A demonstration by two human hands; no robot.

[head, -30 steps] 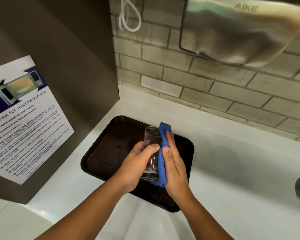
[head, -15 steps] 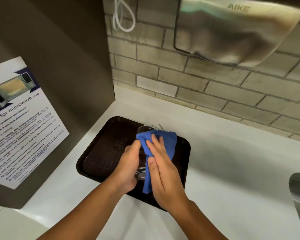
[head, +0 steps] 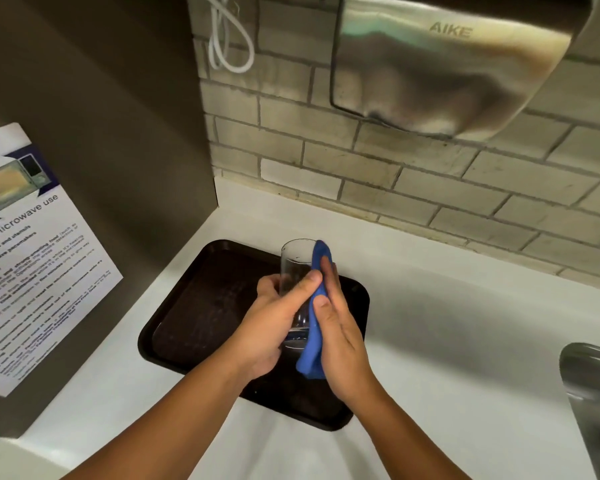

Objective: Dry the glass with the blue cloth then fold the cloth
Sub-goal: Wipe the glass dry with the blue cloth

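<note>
— Where's my right hand (head: 340, 337) against the glass (head: 297, 271)?

— At the glass's 3 o'clock, palm flat and fingers straight, pressing the blue cloth (head: 314, 327) onto its side. My left hand (head: 274, 327) is wrapped around it from 9 o'clock, thumb across the front.

— And its long axis?

— Roughly upright, mouth tipped toward 12, held above the dark tray (head: 201, 306) on the worktop (head: 465, 341). I judge the next wipe runs along that axis, so the right hand leads.
</note>
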